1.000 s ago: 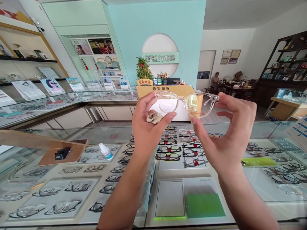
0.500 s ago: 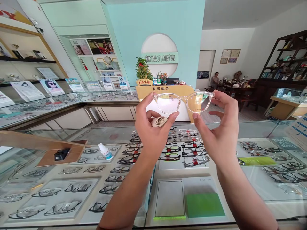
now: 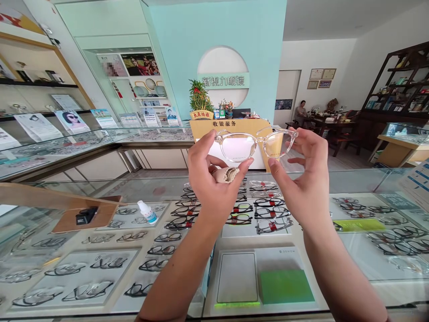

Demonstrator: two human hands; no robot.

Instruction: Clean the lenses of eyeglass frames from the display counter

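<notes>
A pair of eyeglasses (image 3: 260, 139) with a clear frame is held up in the air above the glass counter, one side in each hand. My left hand (image 3: 212, 179) pinches the left rim and hinge between thumb and fingers. Tucked in that same palm is a rolled beige cloth (image 3: 226, 175). My right hand (image 3: 305, 174) grips the right rim, thumb at its lower edge and index finger at the hinge. Faint lettering shows on the lenses. The folded temples are partly hidden behind the front of the frame.
Under the glass countertop (image 3: 150, 183) lie rows of eyeglasses (image 3: 272, 202) and a green box (image 3: 286, 286). On the counter are a small white spray bottle (image 3: 147, 212) and a wooden stand (image 3: 87, 219). Beyond is a cashier desk (image 3: 234, 134); a seated person (image 3: 300, 112) is far right.
The eyeglasses have turned a little, so the right lens looks narrower and the temples show more behind. My right hand has shifted slightly left, and the cloth faces a different way.
</notes>
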